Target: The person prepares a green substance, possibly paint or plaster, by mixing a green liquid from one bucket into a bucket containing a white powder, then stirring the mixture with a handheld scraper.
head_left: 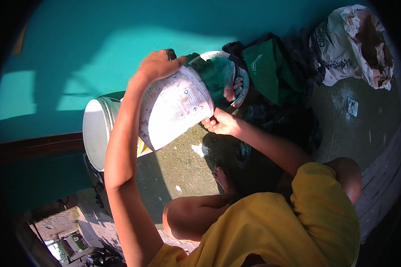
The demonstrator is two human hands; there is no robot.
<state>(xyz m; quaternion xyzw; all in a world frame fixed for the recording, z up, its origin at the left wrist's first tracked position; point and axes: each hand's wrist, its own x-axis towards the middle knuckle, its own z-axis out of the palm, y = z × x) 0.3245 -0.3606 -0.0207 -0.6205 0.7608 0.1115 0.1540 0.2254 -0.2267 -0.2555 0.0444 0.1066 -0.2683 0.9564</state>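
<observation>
I see my left hand (158,64) clamped over the tilted white plastic paint bucket (176,109), my right hand (220,122) pinching its lower rim.

Bucket (176,111) between the hands: white with small printed patches, teal-green smears inside. Second bucket (97,133) below the left hand (158,66): plain white. Wall (75,53) beyond: turquoise. Cloth (272,71) past the right hand (220,122): dark green, possibly with black. Shirt (289,227): yellow.
</observation>
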